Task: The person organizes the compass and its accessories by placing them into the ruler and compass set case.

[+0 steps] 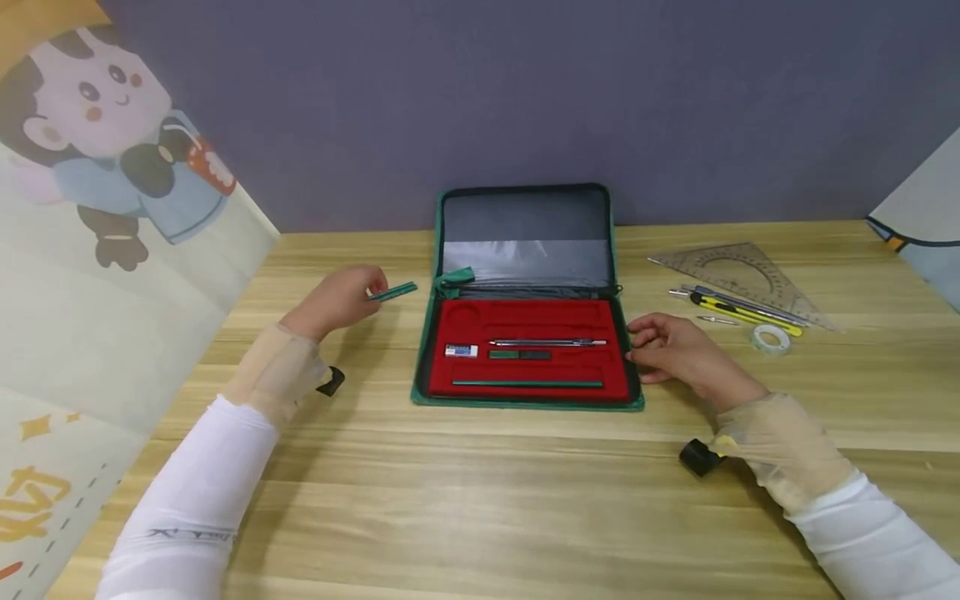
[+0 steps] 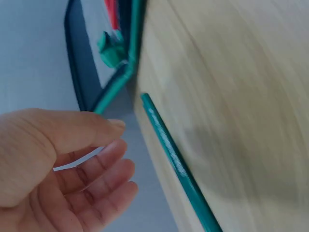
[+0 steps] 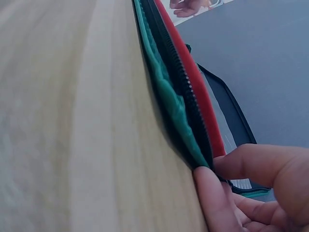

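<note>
Evidently, in the head view, the case (image 1: 525, 218) stands unfolded on the desk (image 1: 450, 500), lid leaning back against the wall, so its red insert (image 1: 540, 369) faces the person; eraser (image 1: 461, 351), silver drawing tool (image 1: 547, 342) and tray pencil (image 1: 527, 384) sit in it, presumably in recesses cut to fit. Left hand (image 1: 339, 298) by the loose green pencil (image 1: 401, 291), left of the case; right hand (image 1: 675, 350) at the case's right edge. Set square (image 1: 738, 271), yellow cutter (image 1: 742, 314) and tape roll (image 1: 770, 338) lie off to the right, likely for easy reach. Left wrist view: fingers loosely curved, apparently empty, the loose green pencil apart from them. Right wrist view: fingers pinch the zippered rim, probably to steady the case.
</note>
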Action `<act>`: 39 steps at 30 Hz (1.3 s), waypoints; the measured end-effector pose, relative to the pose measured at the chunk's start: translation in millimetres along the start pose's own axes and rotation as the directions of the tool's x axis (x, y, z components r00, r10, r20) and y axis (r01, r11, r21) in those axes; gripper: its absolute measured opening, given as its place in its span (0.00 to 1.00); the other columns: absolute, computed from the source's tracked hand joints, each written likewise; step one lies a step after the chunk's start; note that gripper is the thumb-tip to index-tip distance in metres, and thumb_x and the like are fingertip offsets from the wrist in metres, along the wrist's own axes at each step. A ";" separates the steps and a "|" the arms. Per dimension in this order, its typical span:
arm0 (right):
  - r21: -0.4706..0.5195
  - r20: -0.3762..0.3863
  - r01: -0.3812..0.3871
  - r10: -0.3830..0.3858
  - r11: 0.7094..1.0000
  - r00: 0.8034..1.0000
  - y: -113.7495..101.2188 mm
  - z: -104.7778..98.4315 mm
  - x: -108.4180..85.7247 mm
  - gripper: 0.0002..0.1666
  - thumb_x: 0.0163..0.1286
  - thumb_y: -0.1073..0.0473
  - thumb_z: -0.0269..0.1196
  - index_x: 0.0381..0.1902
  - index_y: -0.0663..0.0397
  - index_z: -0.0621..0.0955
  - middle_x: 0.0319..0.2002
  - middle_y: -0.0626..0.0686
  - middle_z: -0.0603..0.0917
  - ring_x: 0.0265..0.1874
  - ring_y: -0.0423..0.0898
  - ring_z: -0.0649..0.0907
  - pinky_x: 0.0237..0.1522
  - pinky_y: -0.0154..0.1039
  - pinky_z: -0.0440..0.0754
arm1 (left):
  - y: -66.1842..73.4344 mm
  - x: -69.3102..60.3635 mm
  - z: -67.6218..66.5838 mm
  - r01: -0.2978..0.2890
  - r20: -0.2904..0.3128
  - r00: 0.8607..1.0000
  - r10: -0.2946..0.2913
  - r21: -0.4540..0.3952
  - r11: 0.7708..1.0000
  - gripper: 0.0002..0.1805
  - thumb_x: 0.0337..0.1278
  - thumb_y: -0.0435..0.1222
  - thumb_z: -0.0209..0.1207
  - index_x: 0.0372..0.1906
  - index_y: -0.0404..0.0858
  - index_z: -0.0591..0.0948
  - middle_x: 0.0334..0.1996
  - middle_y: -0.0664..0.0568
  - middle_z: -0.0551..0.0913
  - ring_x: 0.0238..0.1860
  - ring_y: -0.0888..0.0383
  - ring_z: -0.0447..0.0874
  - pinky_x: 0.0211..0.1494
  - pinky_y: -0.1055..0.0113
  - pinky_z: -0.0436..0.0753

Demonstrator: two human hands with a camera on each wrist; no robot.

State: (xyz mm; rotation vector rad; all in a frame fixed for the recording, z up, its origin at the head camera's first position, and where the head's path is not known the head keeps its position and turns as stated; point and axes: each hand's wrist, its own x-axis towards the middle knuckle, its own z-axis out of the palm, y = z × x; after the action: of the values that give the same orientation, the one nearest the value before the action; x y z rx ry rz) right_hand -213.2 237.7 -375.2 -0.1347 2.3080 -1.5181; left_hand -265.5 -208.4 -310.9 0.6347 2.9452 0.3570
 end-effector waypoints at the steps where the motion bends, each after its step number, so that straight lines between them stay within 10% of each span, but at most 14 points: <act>1: 0.000 0.000 0.001 -0.001 1.000 1.000 0.0 0.2 -0.1 0.29 0.64 0.69 0.56 0.61 0.74 0.61 0.39 0.55 0.69 0.32 0.35 0.80 0.31 0.38 0.84 | -2.4 -0.2 -0.1 0.013 0.005 1.000 -0.013 0.004 1.000 0.11 0.55 0.25 0.56 0.44 0.28 0.77 0.42 0.37 0.80 0.44 0.43 0.78 0.48 0.50 0.76; 39: 0.006 -0.009 0.028 -0.028 1.000 1.000 0.3 0.9 -2.9 0.28 0.64 0.70 0.56 0.60 0.75 0.62 0.39 0.56 0.69 0.30 0.35 0.79 0.30 0.37 0.84 | -29.2 3.2 9.2 0.034 0.070 0.997 -0.040 0.081 0.996 0.11 0.44 0.22 0.53 0.37 0.29 0.78 0.31 0.42 0.80 0.35 0.47 0.77 0.44 0.53 0.76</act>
State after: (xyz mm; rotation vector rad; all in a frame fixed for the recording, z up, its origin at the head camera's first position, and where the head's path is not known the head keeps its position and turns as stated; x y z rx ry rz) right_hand -210.1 237.8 -375.0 -0.1593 2.3176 -1.5425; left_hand -278.5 -231.0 -327.3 0.5885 2.9102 0.2099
